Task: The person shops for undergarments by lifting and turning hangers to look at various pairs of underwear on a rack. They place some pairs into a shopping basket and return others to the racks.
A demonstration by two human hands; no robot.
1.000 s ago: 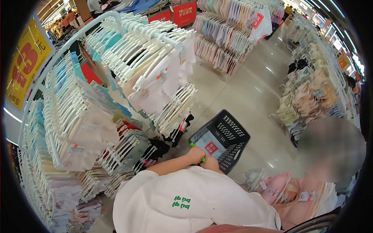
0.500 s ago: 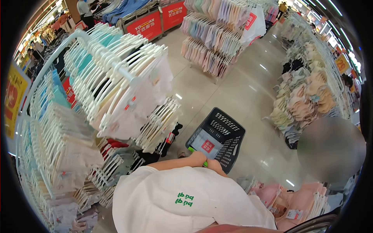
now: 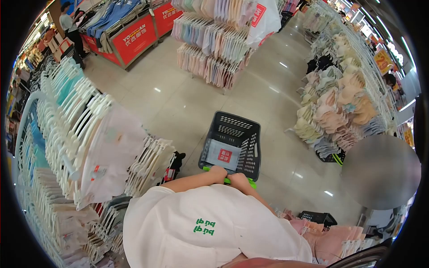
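Observation:
A dark grey perforated basket cart [image 3: 249,152] with a green handle [image 3: 252,183] stands in front of me. My left hand [image 3: 218,174] is closed round the left part of that handle. Close beside it, my right hand [image 3: 238,180] grips the same bar, its fingers wrapped over it. Inside the cart lies a pale blue-grey package [image 3: 213,153] with a red label.
At the left stands a rack of hanging garments [image 3: 111,147]. Ahead is a tiered garment rack [image 3: 219,35], with a red-panelled bin [image 3: 134,40] behind and a person [image 3: 70,29] beside it. Bra racks [image 3: 353,89] line the right; another basket [image 3: 318,217] is lower right.
The left rack has shifted further left and down in view, and the cart has moved slightly left and up. Another dark basket now shows at lower right. Both hands remain on the handle.

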